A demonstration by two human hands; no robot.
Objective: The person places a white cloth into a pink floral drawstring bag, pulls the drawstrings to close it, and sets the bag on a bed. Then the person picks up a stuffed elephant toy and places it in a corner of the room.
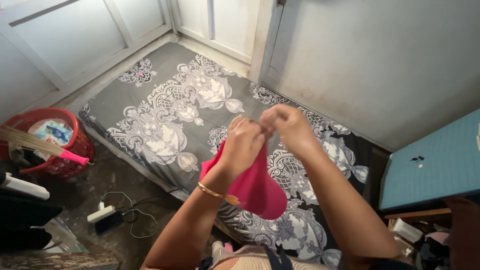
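Two bare hands meet at chest height above a mattress (165, 115) covered in a grey sheet with white ornamental medallions. We hold a bright pink cloth (257, 190) by its upper edge: our left hand (242, 142), with a thin gold bangle (212, 191) at the wrist, has its fingers pressed together on the fabric, and our right hand (287, 125) pinches the same edge just beside it, knuckles almost touching. Exactly which fingertips grip we cannot tell, since the backs of both hands face the camera.

Below the fingers the cloth hangs straight down, its long axis running from the pinch toward our lap, its rounded lower end loose in the air over the near edge of the mattress. Most of it falls under and behind the left wrist, so the left hand is the nearer one to the bulk of the fabric; the right holds only the top corner.

Around us, a red plastic basket (75, 145) with a pink-handled broom (45, 147) laid across it stands on the bare floor to the left, near a white power strip (100, 214) with a green cord. To the right sits a blue-topped desk (435, 165), well apart from the hands.
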